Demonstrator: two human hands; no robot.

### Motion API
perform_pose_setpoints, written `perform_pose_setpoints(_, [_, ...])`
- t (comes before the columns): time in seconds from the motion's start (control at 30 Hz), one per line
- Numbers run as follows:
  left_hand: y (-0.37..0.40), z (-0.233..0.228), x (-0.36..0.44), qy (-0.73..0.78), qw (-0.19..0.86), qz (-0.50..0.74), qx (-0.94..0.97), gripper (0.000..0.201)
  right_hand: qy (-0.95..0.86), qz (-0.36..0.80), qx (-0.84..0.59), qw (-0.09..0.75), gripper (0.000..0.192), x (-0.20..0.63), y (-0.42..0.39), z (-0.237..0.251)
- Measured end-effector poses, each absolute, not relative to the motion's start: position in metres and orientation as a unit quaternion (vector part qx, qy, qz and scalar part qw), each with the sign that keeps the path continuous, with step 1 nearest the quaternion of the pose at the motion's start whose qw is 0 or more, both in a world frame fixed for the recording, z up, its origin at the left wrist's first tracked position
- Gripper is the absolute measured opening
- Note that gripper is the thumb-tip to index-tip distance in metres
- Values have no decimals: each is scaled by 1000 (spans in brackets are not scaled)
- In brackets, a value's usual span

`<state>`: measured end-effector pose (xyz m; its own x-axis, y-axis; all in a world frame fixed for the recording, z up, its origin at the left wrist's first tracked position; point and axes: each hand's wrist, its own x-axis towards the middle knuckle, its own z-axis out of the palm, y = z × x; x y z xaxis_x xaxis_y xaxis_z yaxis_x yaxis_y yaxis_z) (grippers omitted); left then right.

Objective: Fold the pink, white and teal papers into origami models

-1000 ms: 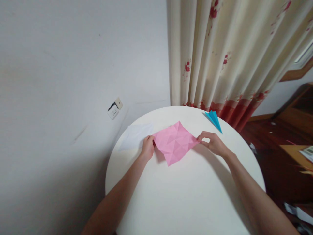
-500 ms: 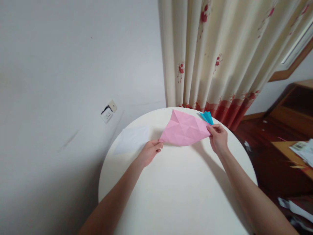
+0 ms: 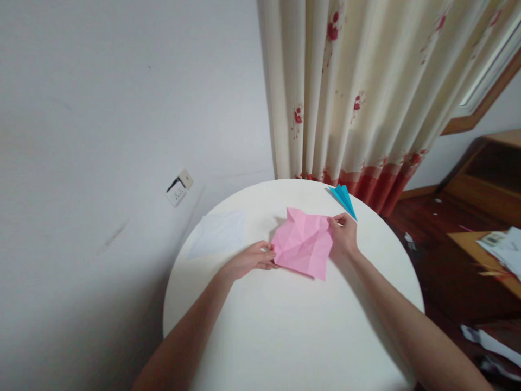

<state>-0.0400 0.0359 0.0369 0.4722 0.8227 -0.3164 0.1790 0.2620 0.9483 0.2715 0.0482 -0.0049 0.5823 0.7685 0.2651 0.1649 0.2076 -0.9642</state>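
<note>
Pink creased paper (image 3: pixel 303 243) between both hands

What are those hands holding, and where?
A creased pink paper sheet: the left hand pinches its left corner, the right hand its right corner.

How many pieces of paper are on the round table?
3. The pink sheet lies mid-table, held by the left hand and right hand. The white sheet lies at the left edge, the blue folded paper at the far edge.
</note>
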Motion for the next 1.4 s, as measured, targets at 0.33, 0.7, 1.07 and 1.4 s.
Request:
perform_pose_setpoints(0.33, [36,31,-33,383,670,338,539,88,-485,299,-539,620,32,253,44,-11])
perform_pose_setpoints(0.7, [49,-5,-22,500,479,490,529,25,-412,341,-507,676,28,237,34,5])
perform_pose_setpoints(1.07, [47,-2,-26,494,373,505,602,6,-419,359,-557,621,32,243,37,-21])
perform_pose_setpoints(1.4, [97,45,-120,571,219,537,582,19,-532,364,-526,554,15,239,43,-37])
